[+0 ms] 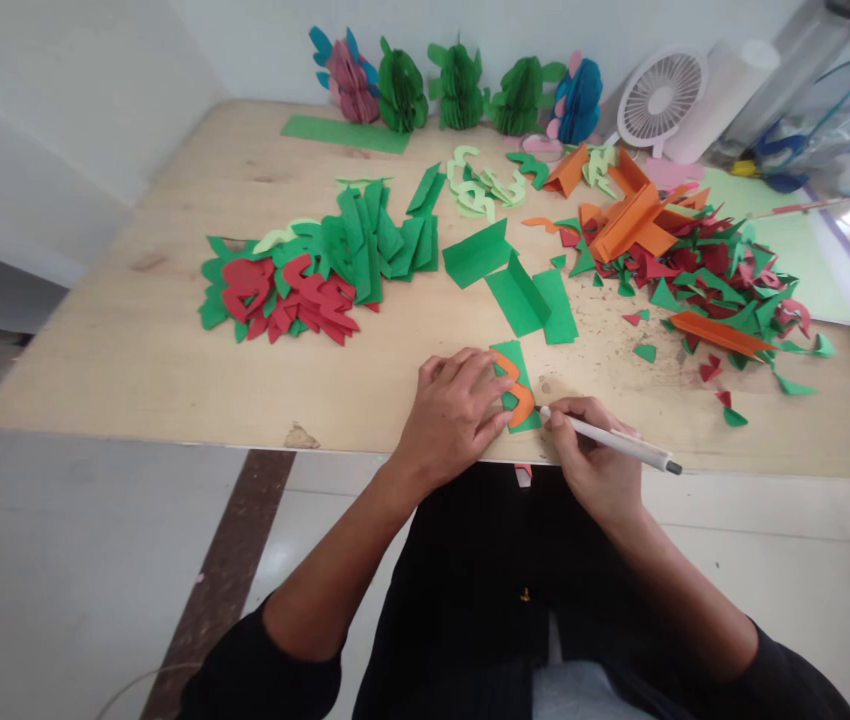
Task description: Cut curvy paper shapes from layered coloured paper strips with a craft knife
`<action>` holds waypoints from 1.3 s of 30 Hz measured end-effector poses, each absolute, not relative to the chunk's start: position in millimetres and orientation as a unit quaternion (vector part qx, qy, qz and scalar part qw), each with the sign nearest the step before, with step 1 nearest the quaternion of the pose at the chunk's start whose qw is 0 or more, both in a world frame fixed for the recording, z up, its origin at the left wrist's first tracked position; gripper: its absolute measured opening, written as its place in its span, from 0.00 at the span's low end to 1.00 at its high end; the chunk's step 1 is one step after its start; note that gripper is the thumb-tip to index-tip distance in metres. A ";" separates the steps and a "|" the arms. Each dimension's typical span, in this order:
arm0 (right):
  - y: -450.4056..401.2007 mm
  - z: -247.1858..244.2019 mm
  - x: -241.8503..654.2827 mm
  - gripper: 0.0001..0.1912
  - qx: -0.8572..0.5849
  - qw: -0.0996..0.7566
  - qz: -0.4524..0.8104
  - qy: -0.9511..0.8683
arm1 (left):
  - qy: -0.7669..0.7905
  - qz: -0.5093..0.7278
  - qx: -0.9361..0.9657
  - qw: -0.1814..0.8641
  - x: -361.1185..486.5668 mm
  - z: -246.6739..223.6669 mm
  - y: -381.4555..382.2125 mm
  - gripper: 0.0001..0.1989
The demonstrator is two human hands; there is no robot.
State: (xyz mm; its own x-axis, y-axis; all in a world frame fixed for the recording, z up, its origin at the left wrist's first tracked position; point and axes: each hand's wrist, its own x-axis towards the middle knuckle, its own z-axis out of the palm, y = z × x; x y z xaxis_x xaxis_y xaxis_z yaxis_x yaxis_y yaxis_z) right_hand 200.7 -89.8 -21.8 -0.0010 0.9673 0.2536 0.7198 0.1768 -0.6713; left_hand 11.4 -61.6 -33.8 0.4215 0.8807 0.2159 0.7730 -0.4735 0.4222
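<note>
An orange curved paper cutout (521, 400) lies on a small green paper piece (513, 358) near the table's front edge. My left hand (455, 405) rests flat, its fingertips pressing on the cutout's left side. Gripped in my right hand (597, 460) is a white pen (620, 442), whose tip meets the right edge of the cutout and green paper. Just beyond lie folded green papers (519, 295). Left of these are a pile of green cutouts (365, 235) and several red cutouts (320, 300).
Green, red and orange scraps (725, 280) heap at the right, beside folded orange paper (627, 220). Pale green cutouts (481, 190) lie farther back. Along the wall stand several paper honeycomb figures (459, 85), a white fan (661, 95) and a white roll (725, 100).
</note>
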 end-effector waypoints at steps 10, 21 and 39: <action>-88.2 -21.0 201.5 0.09 -0.587 0.379 0.165 -0.696 | 0.496 0.215 0.833 0.121 11.7 -36.2 -62.0 0.14; -82.9 -24.6 199.3 0.14 -0.496 0.329 0.115 -0.796 | 0.493 0.209 0.836 0.119 12.1 -33.9 -61.8 0.14; -84.6 -34.4 198.1 0.15 -0.451 0.315 0.000 -0.835 | 0.494 0.211 0.835 0.117 13.0 -32.3 -61.6 0.13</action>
